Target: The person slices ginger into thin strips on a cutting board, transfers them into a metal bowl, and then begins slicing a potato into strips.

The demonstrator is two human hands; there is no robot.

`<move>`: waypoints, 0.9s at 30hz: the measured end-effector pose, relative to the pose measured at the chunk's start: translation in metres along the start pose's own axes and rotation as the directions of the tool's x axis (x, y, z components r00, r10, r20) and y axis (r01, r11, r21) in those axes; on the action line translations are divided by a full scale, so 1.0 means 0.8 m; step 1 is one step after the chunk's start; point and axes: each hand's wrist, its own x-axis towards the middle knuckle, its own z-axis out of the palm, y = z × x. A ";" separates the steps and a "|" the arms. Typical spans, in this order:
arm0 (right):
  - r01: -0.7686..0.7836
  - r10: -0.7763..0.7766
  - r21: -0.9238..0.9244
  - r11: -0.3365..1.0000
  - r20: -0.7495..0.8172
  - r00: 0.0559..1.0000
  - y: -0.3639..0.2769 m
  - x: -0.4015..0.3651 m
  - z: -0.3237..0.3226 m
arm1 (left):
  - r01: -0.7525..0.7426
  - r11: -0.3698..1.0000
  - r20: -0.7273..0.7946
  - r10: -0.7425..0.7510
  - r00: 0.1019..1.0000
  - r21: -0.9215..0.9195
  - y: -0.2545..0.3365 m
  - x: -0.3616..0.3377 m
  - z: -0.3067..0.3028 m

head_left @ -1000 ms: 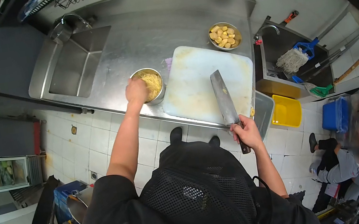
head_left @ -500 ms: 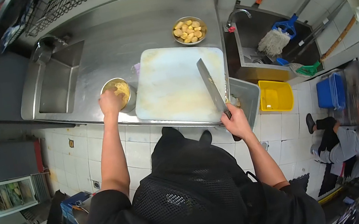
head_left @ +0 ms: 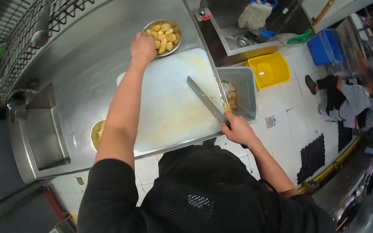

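Since the earlier frames, the left hand (head_left: 142, 49) has moved from the pot of yellow shreds to the metal bowl (head_left: 177, 26) of yellow chunks (head_left: 164, 36). That bowl stands on the steel counter (head_left: 74, 93), just beyond the cutting board (head_left: 172, 104). The left fingers are bent at the bowl's near-left rim; I cannot tell whether they are apart or pinching a chunk. The right hand (head_left: 239, 131) is clamped around the handle of 1 cleaver (head_left: 207, 99), its blade slanting over the board's right side. The left forearm crosses the board's left part and hides some of the pot (head_left: 92, 133). Right of the board are 2 containers: a grey bin (head_left: 245, 96) holding scraps, then a yellow tub (head_left: 269, 71).
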 end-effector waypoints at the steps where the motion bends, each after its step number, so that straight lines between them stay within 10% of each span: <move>1: -0.023 0.023 0.003 1.000 0.005 1.000 -0.005 -0.003 0.002 | -0.049 0.984 0.094 0.034 0.995 0.170 0.001 0.009 0.006; 8: -0.074 0.075 -0.029 0.997 0.016 0.997 -0.003 -0.003 0.016 | -0.001 0.974 0.059 -0.013 0.998 0.227 0.003 -0.005 0.005; 10: -0.062 0.063 -0.017 0.998 0.014 0.998 0.000 -0.004 0.019 | 0.104 0.958 -0.036 -0.118 0.992 -0.267 0.024 -0.063 -0.032; 12: -0.020 0.020 0.002 1.000 -0.004 1.000 0.012 -0.002 0.023 | 0.229 0.708 0.189 -0.137 0.972 -0.668 0.048 -0.138 -0.041; 14: 0.027 -0.027 0.020 0.999 -0.010 1.000 0.017 0.000 0.025 | 0.210 0.537 0.158 -0.141 0.977 -0.817 0.065 -0.212 0.030; 18: 0.044 -0.046 0.056 0.997 0.021 0.999 0.006 0.005 0.022 | 0.395 0.403 0.265 -0.343 0.901 -0.825 0.111 -0.313 0.072; 20: 0.065 -0.065 0.024 0.998 0.019 0.998 -0.005 0.002 0.022 | 0.078 0.924 -0.370 -0.226 0.901 -0.374 0.114 -0.334 0.071; 24: 0.181 -0.182 -0.025 0.983 -0.026 0.983 -0.028 -0.012 0.026 | 0.152 0.915 -0.285 -0.269 0.920 -0.375 0.103 -0.348 0.065; 27: 0.215 -0.217 -0.097 0.972 -0.018 0.976 -0.049 -0.020 0.035 | 0.178 0.621 -0.079 -0.363 0.929 -0.763 0.099 -0.347 0.048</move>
